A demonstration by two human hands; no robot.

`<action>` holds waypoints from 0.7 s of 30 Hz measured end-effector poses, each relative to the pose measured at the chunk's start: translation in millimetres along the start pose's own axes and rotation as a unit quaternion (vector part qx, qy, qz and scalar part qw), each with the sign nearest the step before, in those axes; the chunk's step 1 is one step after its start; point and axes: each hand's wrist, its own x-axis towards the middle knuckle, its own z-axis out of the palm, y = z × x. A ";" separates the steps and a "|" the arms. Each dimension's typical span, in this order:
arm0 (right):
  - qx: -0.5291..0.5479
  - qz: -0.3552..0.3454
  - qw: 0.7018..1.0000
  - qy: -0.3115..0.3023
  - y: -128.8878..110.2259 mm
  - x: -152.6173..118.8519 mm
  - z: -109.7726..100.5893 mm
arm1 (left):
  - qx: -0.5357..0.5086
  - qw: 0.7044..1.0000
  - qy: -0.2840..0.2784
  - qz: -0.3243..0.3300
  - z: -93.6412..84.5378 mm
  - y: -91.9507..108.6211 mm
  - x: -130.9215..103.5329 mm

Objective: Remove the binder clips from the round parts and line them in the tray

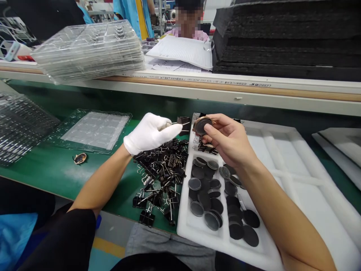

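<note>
- Several clear plastic trays (pixel 22 126) are stacked at the far left on the green table (pixel 60 175).
- One small gold-rimmed ring (pixel 80 159) is laid on bare green surface, just beside a flat clear tray (pixel 96 130) in which a whitish sheet is seen.
- By the white-gloved left hand (pixel 152 131), a black binder clip (pixel 184 124) is held at its wire handles; the grip is closed on them.
- Below that hand, many black binder clips (pixel 166 162) are heaped, up against the edge of a white tray (pixel 201 235).
- Dark round discs (pixel 205 199) are scattered in the near left compartments of the white tray, some overlapped.
- Above the tray's far left corner, a dark round piece (pixel 203 126) with a gold-coloured rim is pinched between thumb and fingers of the bare right hand (pixel 232 141), tilted; the grip is narrow around it.
- More white trays (pixel 342 145) are seen at the far right.
</note>
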 end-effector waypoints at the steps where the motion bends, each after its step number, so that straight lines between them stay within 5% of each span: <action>1: -0.004 0.006 1.000 0.003 -0.3 1.1 -2.0 | 0.000 1.000 -0.006 0.009 0.1 -0.3 -0.7; 13: -0.016 0.000 1.000 -0.019 -0.3 1.6 0.0 | 0.003 0.999 -0.024 0.034 6.4 0.6 -3.4; 21: -0.021 -0.008 1.000 -0.001 9.5 0.8 3.2 | 0.033 0.998 -0.057 -0.020 0.4 2.3 -1.9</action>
